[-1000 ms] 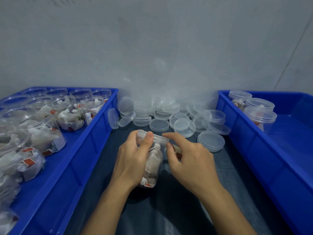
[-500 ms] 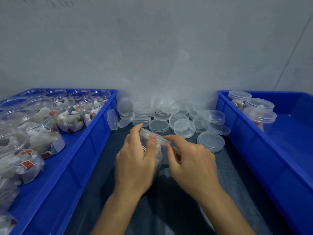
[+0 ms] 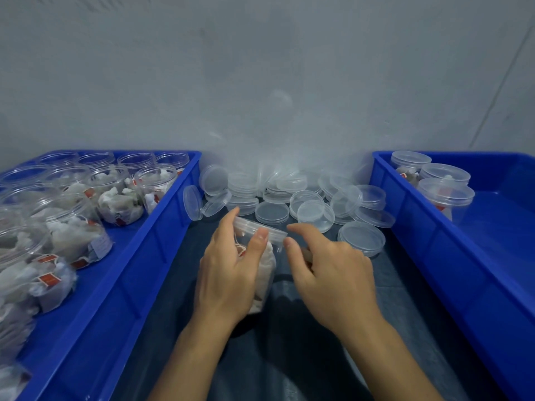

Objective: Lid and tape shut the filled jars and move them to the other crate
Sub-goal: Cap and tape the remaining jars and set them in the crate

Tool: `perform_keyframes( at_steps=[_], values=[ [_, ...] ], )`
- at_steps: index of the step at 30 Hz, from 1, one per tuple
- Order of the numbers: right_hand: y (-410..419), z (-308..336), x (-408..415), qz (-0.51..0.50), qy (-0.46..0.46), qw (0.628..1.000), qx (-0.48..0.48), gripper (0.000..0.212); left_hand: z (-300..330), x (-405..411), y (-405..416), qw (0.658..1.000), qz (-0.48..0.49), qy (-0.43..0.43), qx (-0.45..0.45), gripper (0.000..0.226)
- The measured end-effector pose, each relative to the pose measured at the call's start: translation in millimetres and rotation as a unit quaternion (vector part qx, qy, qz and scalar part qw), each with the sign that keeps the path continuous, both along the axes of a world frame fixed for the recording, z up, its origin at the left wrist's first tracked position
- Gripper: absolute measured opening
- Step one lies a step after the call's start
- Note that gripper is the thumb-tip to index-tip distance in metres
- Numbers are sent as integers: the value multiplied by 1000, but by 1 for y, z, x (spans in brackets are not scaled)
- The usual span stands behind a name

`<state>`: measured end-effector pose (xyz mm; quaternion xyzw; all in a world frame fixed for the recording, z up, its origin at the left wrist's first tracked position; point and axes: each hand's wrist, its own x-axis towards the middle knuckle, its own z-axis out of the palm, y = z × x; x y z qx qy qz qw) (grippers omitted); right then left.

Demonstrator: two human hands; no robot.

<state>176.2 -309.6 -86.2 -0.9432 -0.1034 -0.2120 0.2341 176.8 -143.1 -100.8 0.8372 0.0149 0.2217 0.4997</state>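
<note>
Left hand grips lidded jar, fingers wrapped round its body. Right hand fingertips touch lid rim; grip indeterminate.

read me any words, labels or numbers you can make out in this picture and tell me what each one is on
No text can be read here.
Red tags on the tea bags in the open jars in the left crate: print, if any, too small and blurred to read.
Red tag inside the jar that the left hand holds: blurred, unreadable.
Loose lids, lidded jars and right crate: no text visible.
</note>
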Motion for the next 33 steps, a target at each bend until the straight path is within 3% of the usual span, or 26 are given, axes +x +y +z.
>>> perform_keyframes(
  at_steps=[14,18,24,29,33],
  values=[
    [2,3,-3,-14,-1,1000,10,52,0,2,1,992,-50,-9,-116,53],
    [3,1,-4,-17,-13,1000,13,41,-2,3,4,993,-57,8,-104,46],
    [4,2,-5,-18,-40,999,29,46,1,-3,-3,999,-20,30,17,86],
    [10,0,-7,-3,-36,999,26,50,2,-2,-8,997,60,-5,58,46],
    [9,2,-7,30,34,996,72,48,0,-1,-11,997,53,9,63,33]
  ],
)
